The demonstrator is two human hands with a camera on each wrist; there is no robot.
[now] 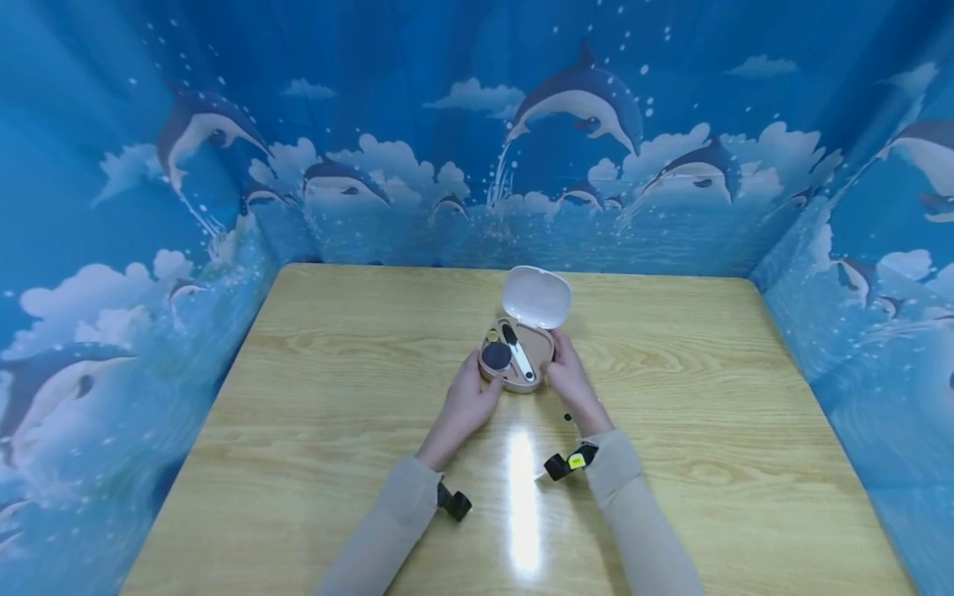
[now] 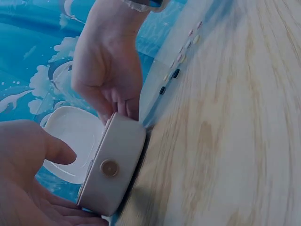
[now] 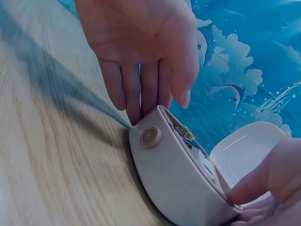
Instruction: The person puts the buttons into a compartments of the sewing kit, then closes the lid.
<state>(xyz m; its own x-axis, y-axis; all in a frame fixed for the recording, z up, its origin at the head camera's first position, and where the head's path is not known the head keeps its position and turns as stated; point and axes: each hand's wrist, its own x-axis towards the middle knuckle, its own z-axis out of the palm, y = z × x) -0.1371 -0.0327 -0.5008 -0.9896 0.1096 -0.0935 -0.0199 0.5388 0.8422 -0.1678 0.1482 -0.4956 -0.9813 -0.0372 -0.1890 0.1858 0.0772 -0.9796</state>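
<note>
A small case (image 1: pixel 537 343) stands on the table with its white lid (image 1: pixel 537 296) tipped back. Inside lie a dark round piece (image 1: pixel 496 356), a slim white-and-black tool (image 1: pixel 519 352) and a small gold round piece (image 1: pixel 493 335). A round tan button-like clasp (image 2: pixel 109 168) sits on its front wall. My left hand (image 1: pixel 471 397) is at the left side, straight fingers touching the wall and thumb (image 2: pixel 61 151) apart from it. My right hand (image 1: pixel 568 377) grips the right side, thumb (image 3: pixel 249 188) over the rim and fingers outside.
Several small buttons (image 2: pixel 176 73) lie on the wooden table (image 1: pixel 358 364) by the right wrist, on or in a clear sheet. Each wrist carries a strapped black camera (image 1: pixel 555 466). A blue curtain with dolphins (image 1: pixel 417 124) rises behind the table and along both sides.
</note>
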